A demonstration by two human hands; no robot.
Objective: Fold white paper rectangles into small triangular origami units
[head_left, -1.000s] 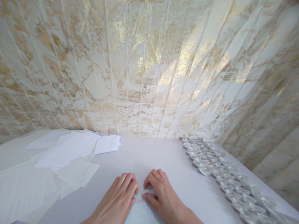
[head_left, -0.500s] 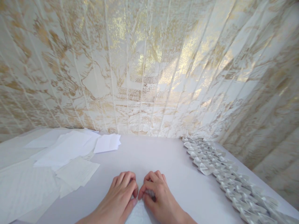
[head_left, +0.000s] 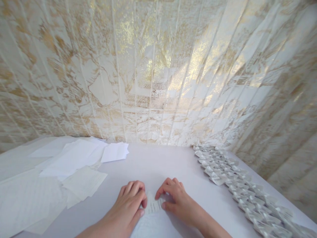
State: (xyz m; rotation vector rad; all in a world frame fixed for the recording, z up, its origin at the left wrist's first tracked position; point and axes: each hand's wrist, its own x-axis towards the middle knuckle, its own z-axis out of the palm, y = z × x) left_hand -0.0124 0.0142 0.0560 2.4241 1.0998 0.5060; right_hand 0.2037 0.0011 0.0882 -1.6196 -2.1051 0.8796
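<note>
A small folded paper [head_left: 154,207] with printed lines lies on the table, low in the middle of the view, between my two hands. My left hand [head_left: 131,203] pinches its left side, thumb and curled forefinger together at the edge. My right hand [head_left: 174,198] is at the paper's right end, its forefinger tip by the upper edge and its thumb by the right edge. The thumb and forefinger of that hand are apart, with some of the paper showing between them. A paler part of the paper extends below, towards the bottom of the view.
Loose white and printed sheets [head_left: 32,198] overlap on the left of the white table [head_left: 158,165]. A smaller stack of white paper [head_left: 115,152] lies by the back edge. Rows of folded paper pieces [head_left: 247,195] run along the right edge. A patterned curtain [head_left: 153,72] hangs behind.
My right hand has moved right, away from my left, and its thumb and forefinger have spread. More of the printed paper shows between the hands. My left hand has barely moved.
</note>
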